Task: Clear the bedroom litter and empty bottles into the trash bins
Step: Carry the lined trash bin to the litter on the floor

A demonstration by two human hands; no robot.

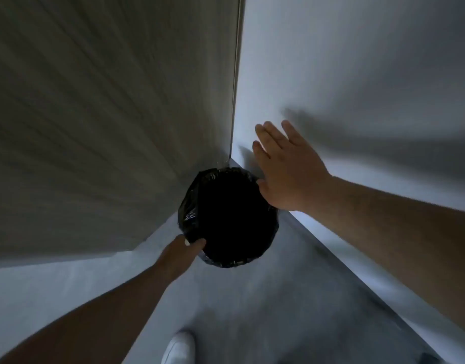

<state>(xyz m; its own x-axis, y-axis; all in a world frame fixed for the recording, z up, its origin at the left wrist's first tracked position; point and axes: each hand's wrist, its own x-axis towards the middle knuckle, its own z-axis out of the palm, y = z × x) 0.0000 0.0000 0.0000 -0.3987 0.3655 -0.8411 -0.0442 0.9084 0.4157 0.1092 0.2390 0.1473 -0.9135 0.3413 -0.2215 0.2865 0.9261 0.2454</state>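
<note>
A round trash bin (228,219) lined with a black plastic bag stands in a corner on the floor, and its inside is too dark to see into. My left hand (185,249) reaches to the bin's near-left rim with fingers curled around a small white scrap. What the scrap is cannot be made out. My right hand (284,169) hovers open and flat above the bin's right rim, close to the white wall, holding nothing.
A grey-brown wooden panel (108,127) rises on the left and a white wall (357,74) on the right, meeting behind the bin. Grey floor (265,311) runs toward me. A white shoe (179,348) shows at the bottom edge.
</note>
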